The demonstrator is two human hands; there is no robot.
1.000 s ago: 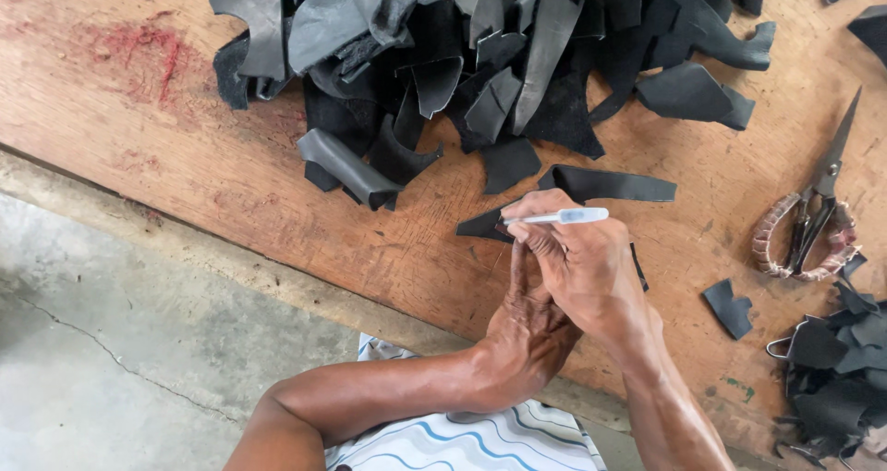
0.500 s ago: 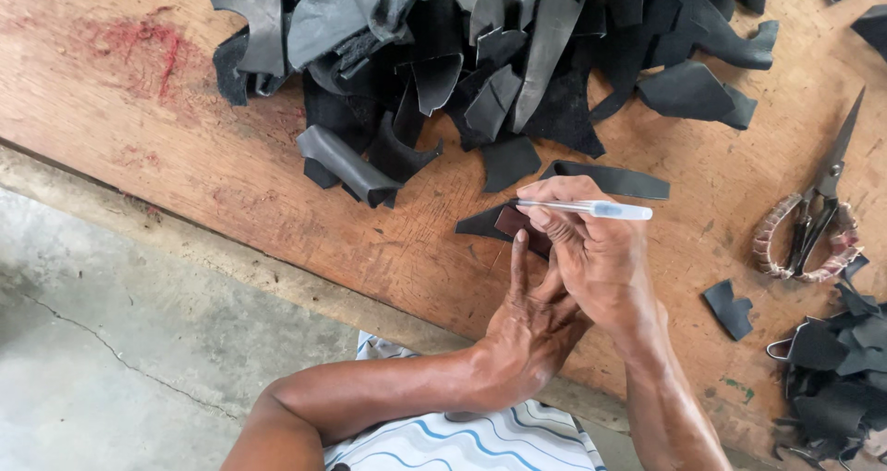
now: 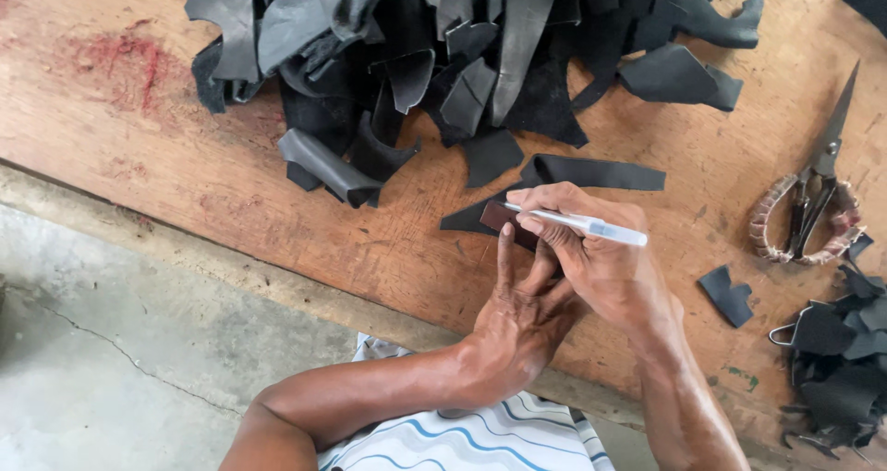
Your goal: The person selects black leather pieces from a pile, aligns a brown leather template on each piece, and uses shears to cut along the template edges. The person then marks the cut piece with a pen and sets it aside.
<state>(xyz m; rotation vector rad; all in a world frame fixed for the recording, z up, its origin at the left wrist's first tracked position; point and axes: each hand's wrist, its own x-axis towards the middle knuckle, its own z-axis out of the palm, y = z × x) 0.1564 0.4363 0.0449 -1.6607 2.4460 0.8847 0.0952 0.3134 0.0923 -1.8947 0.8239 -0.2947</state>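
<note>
My right hand point(image 3: 601, 268) pinches a white pen point(image 3: 577, 223) like a stylus, its tip down at the small dark brown template point(image 3: 504, 217) in mid-frame. My left hand point(image 3: 517, 318) presses that template flat with stretched fingers point(image 3: 505, 254), gripping nothing, so it cannot slide on the black leather strip point(image 3: 591, 171) beneath. The scrap heap point(image 3: 462, 64) fills the upper frame; scissors point(image 3: 818, 189) lie at right on the wooden board point(image 3: 185, 175).
</note>
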